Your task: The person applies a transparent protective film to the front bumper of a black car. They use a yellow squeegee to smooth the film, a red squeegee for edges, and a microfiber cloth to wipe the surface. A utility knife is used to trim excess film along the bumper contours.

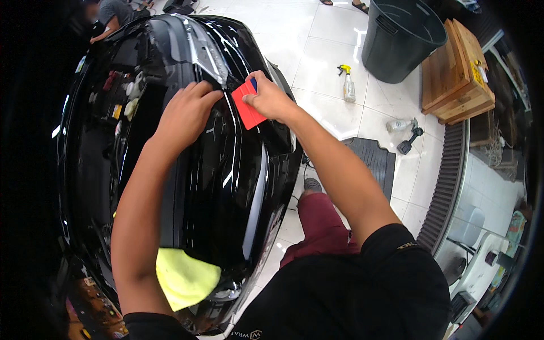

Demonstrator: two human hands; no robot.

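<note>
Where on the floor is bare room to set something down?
Bare floor shows between the car and the yellow-topped bottle, and between that bottle and the black mat. It is crowded between the mat and the wooden box, where another bottle and a black tool lie.

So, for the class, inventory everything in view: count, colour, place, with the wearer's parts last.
Car: one, black, left half
Card: one, red, in right hand
Cloth: one, yellow, on car
Yellow-topped bottle: one, clear, floor
Grey-topped bottle: one, clear, floor
Tool: one, black, floor
Mat: one, dark grey, floor
Bin: one, dark grey, upper right
Crates: count unclear, brown, beside bin
Table: one, white, lower right
Worker: one, grey top, upper left
Sandals: two, dark, top edge
Arms: two, bare, centre
Left hand: one, bare, over car
Right hand: one, bare, holding card
Shirt: one, black, bottom
Shorts: one pair, maroon, bottom
Shoe: one, grey, floor
</note>
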